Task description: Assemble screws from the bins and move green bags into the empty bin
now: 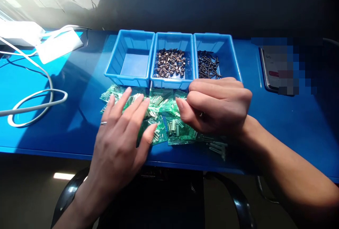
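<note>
Closest to me is the left hand [119,140], palm down, its fingers spread wide over the green bags [182,135] of small hardware on the blue table [309,123]; I see nothing gripped in it, and I can't tell whether the fingertips press on the plastic. To its right, the right hand [219,103] is curled into a fist over the bags' right side; whatever it may hold is hidden from me. The bags lie clustered just in front of three blue bins [127,80], with coppery screws [171,63] in the middle bin and dark screws [208,66] in the right one. I'd judge the step in hand as handling the bags. The next move, to my mind, calls for a light left touch and loosened right fingers.
</note>
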The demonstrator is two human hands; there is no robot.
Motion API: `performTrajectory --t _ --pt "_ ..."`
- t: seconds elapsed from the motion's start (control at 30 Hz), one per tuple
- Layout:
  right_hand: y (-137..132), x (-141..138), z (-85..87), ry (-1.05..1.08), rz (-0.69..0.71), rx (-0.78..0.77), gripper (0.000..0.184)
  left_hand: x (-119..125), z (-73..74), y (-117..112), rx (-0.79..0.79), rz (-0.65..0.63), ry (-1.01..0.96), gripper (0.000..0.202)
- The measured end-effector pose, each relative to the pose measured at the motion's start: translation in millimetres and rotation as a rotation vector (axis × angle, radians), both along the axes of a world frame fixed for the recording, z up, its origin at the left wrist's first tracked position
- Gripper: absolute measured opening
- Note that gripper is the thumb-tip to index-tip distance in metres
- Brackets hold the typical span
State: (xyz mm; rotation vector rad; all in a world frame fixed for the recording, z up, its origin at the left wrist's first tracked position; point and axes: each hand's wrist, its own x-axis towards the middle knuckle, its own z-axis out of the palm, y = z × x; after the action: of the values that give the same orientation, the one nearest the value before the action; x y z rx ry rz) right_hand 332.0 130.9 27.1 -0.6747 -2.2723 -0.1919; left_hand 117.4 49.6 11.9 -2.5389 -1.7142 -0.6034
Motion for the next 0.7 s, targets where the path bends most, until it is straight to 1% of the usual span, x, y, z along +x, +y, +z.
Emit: performTrajectory --t 0.03,0.07,0.17,0.2,0.23,0.33,0.37,0.43,0.5,0.57,0.6,0.63,0.67,0.7 --pt "0 0 0.0 -0.006 -0.001 0.001 0.028 -3 -1.7 -2 0.016 0.037 -0.033 0.055" --pt "-1 0 -0.1 -0.010 -0.001 0.000 0.028 -6 -3.1 -2 0.012 0.042 -0.053 0.056" --pt "-2 0 -1.6 -0.026 0.006 0.000 0.025 -10 -4.7 2 -0.047 -0.060 -0.075 0.060" --pt "-2 0 -2.2 -0.029 0.008 0.000 0.025 -11 -4.6 4 -0.050 -0.057 -0.077 0.060" --pt "-2 -1 -2.8 -0.035 0.010 -0.003 0.025 -11 -4.4 7 -0.047 -0.020 -0.078 0.057" --pt "-3 -1 -3.9 -0.048 0.019 -0.013 0.026 -16 -4.2 12 -0.058 0.149 -0.104 0.050" --pt "-3 -1 -4.0 -0.049 0.023 -0.018 0.026 -19 -3.9 13 -0.073 0.168 -0.119 0.050" --pt "-3 -2 -4.0 -0.051 0.027 -0.022 0.025 -22 -1.1 13 -0.069 0.135 -0.164 0.049" --pt "-4 -2 -3.9 -0.055 0.025 -0.031 0.025 -20 6.1 11 -0.005 0.100 -0.224 0.044" --pt "-4 -3 -3.7 -0.055 0.024 -0.034 0.026 -12 17.8 9 0.018 0.083 -0.358 0.036" --pt "-4 -3 -3.5 -0.051 0.019 -0.035 0.028 -7 24.6 8 0.010 0.100 -0.441 0.031" --pt "-3 -4 -3.3 -0.047 0.015 -0.032 0.029 -1 31.5 8 -0.060 0.107 -0.558 0.029" --pt "-3 -5 -3.0 -0.044 0.012 -0.025 0.031 5 38.2 9 -0.069 0.259 -0.673 0.025" --pt "-3 -5 -2.5 -0.049 0.008 -0.017 0.033 9 44.4 11 -0.092 0.363 -0.713 0.024"
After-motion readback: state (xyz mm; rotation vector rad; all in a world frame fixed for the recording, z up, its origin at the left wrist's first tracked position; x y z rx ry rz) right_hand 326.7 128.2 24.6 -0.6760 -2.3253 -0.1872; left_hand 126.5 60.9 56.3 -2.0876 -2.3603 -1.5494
